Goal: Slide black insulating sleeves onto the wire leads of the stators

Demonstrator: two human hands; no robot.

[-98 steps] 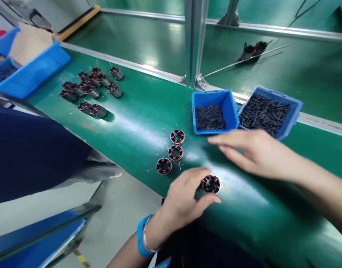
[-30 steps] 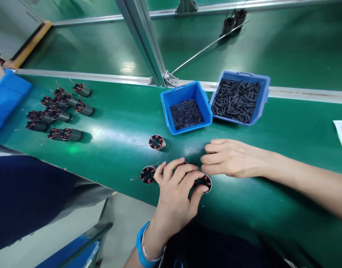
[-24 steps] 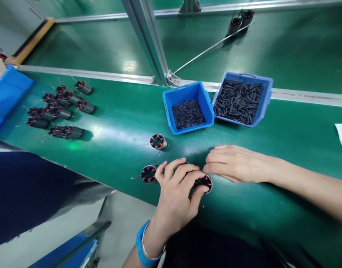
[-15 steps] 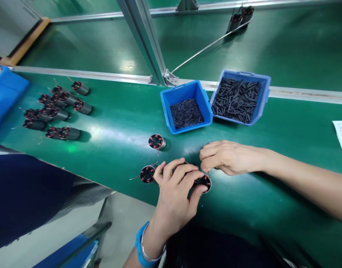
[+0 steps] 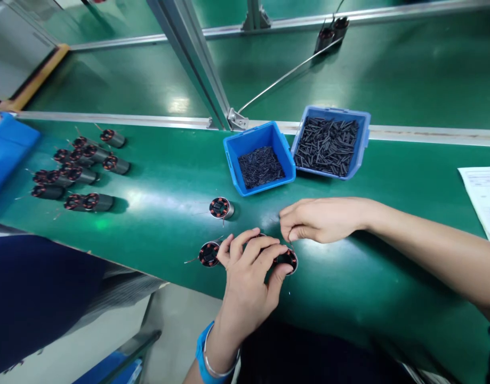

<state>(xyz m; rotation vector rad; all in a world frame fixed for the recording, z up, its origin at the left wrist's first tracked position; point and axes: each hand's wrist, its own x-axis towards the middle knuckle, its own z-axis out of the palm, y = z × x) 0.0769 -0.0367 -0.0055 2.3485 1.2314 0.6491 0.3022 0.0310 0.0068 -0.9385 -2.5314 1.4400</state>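
My left hand (image 5: pixel 248 280) curls its fingers and thumb around a motor stator (image 5: pixel 291 262), a metal cylinder with copper windings, standing on the green bench. Part of that stator is hidden under the fingers. At its upper edge, my right hand (image 5: pixel 319 220) is closed in a pinch on a thin wire lead (image 5: pixel 291 246) rising from it. Another stator (image 5: pixel 208 254) stands just left of my left fingertips, its lead pointing left. Farther up the bench is one more stator (image 5: pixel 221 207), apart from both hands.
A blue bin (image 5: pixel 232 162) and a paler blue bin (image 5: pixel 362 152) hold many short black tubes. Several stators (image 5: pixel 85 173) are grouped at the left. A metal post (image 5: pixel 194 64) rises behind the bins. Papers (image 5: pixel 482 194) lie at the right, and a person's dark clothing (image 5: pixel 40 288) shows at lower left.
The camera view has shifted slightly. My left hand keeps its grip on the stator. My right wrist has turned a little, with its fingertips still at the stator's lead.
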